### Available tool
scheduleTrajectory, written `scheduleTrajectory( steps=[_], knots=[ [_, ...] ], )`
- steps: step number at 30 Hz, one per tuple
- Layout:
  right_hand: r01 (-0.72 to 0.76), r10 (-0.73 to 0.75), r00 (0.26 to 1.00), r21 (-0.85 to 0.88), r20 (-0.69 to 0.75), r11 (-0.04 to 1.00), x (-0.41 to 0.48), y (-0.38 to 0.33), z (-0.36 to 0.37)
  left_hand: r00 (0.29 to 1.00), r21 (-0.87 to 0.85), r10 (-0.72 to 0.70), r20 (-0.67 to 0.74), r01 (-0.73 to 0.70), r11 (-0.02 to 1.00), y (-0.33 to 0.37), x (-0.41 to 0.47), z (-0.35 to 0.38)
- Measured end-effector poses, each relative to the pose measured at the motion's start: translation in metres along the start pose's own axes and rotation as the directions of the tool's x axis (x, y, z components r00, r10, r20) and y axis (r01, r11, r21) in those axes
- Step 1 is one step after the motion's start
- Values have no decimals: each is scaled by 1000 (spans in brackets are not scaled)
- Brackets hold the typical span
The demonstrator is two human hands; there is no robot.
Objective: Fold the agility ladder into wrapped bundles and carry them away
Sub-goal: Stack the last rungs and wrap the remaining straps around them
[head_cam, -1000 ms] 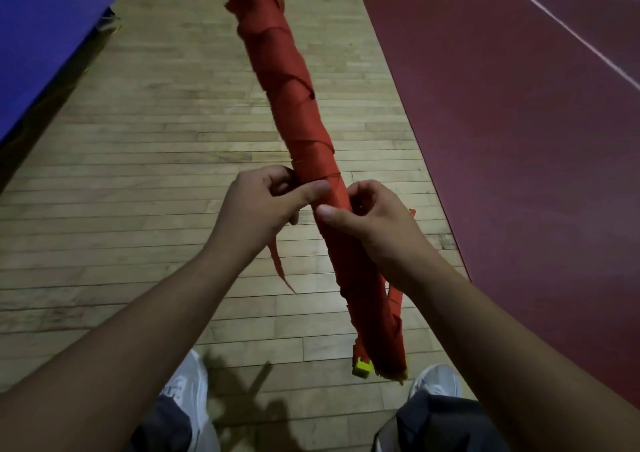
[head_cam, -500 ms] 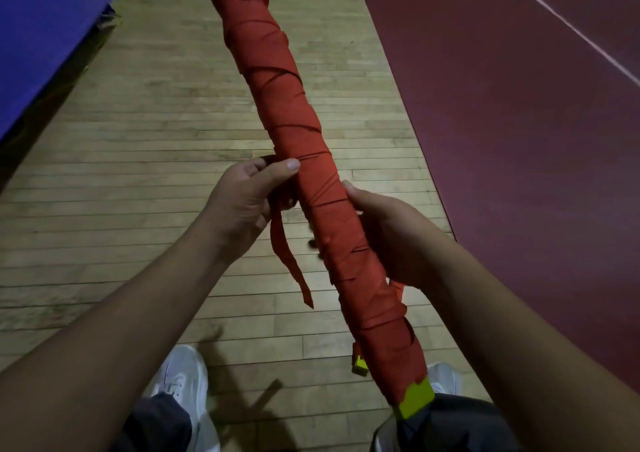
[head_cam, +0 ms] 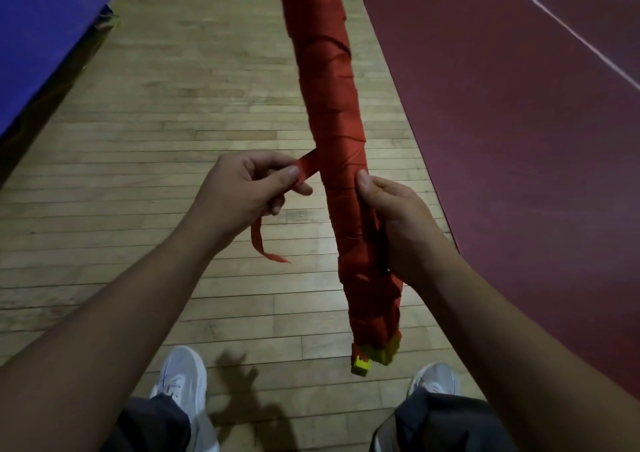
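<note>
Above the wooden floor point(head_cam: 138, 174), mid-frame: wrapped ladder bundle point(head_cam: 332, 112) held off the ground, long axis running from the top edge down toward the person's feet.

Left hand point(head_cam: 242, 192): forearm enters from lower left. Grip is a pinch, thumb against curled fingers, on the loose red strap point(head_cam: 307, 169) just left of the bundle. Strap runs from the pinch up and right to the bundle; its free tail hangs below the hand and curls at the end.

Right hand point(head_cam: 401, 223): forearm enters from lower right. Grip wraps the bundle's lower part, thumb tip pressed on the front wraps, fingers hidden behind.

Yellow rung ends point(head_cam: 382, 353) and a yellow clip point(head_cam: 360, 368) stick out of the bundle's bottom. White shoes point(head_cam: 180, 372) stand below. Blue mat point(head_cam: 41, 36) upper left; dark red court point(head_cam: 519, 140) with white lines on the right.
</note>
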State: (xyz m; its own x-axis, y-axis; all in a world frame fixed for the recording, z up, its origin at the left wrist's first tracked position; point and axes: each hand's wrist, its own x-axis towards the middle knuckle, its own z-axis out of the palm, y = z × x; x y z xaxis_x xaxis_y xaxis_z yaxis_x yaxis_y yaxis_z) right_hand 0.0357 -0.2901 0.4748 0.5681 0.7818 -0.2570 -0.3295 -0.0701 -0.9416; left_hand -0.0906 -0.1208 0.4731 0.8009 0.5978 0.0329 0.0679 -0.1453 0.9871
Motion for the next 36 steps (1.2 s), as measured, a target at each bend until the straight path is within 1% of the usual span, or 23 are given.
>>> scheduleTrajectory(
  steps=[3, 5, 8, 10, 13, 16, 19, 22, 24, 25, 27, 28, 29, 31, 33, 36],
  knots=[
    [-9, 8, 1000, 50, 13, 999, 2, 4, 2, 997, 71, 71, -32, -69, 995, 4, -5, 8],
    [-6, 6, 1000, 22, 0, 1000, 5, 7, 5, 993, 109, 92, -69, -84, 990, 5, -7, 13],
    [-23, 21, 998, -40, -54, 999, 6, 13, 10, 992, 126, 72, -106, -58, 990, 4, -9, 19],
    [-34, 22, 997, -150, -80, 988, 4, 16, 13, 992, 139, 47, -119, -30, 990, 1, -10, 25],
    [-13, -19, 995, -335, -93, 942, 2, 18, 18, 988, 86, -6, -155, 20, 996, -6, -8, 27],
    [3, -37, 996, -378, -82, 926, 0, 17, 17, 988, 60, -20, -156, 30, 998, -10, -5, 23],
    [38, -51, 998, -294, -38, 955, 0, 12, 11, 990, -42, -50, -132, 45, 998, -9, -4, 19],
    [42, -43, 999, -114, -3, 993, 0, 6, 4, 996, -190, -69, -54, 58, 980, -6, -2, 12],
    [-34, 32, 999, 42, 43, 999, -1, 2, 3, 998, -270, -54, 11, 55, 961, -2, -1, 11],
    [-98, 89, 991, 95, 97, 991, -2, 0, 3, 998, -307, -47, 31, 55, 950, 0, -1, 11],
    [-229, 203, 952, 96, 228, 969, -6, -1, 3, 998, -358, -40, 54, 57, 932, 2, -1, 10],
    [-264, 235, 932, 74, 278, 962, -7, -1, 2, 997, -360, -41, 65, 61, 931, 2, -1, 9],
    [-267, 234, 920, 65, 315, 962, -8, 0, 1, 996, -345, -40, 77, 64, 936, 1, -1, 8],
    [-196, 159, 929, 80, 335, 977, -7, 2, 0, 994, -299, -26, 105, 57, 953, 1, -1, 6],
    [-110, 80, 956, 91, 282, 990, -7, 3, -1, 992, -238, -9, 123, 39, 971, 2, -1, 2],
    [-10, 5, 983, 27, 185, 1000, -6, 6, -2, 992, -128, -8, 124, 24, 991, 6, -2, 0]
  ],
)
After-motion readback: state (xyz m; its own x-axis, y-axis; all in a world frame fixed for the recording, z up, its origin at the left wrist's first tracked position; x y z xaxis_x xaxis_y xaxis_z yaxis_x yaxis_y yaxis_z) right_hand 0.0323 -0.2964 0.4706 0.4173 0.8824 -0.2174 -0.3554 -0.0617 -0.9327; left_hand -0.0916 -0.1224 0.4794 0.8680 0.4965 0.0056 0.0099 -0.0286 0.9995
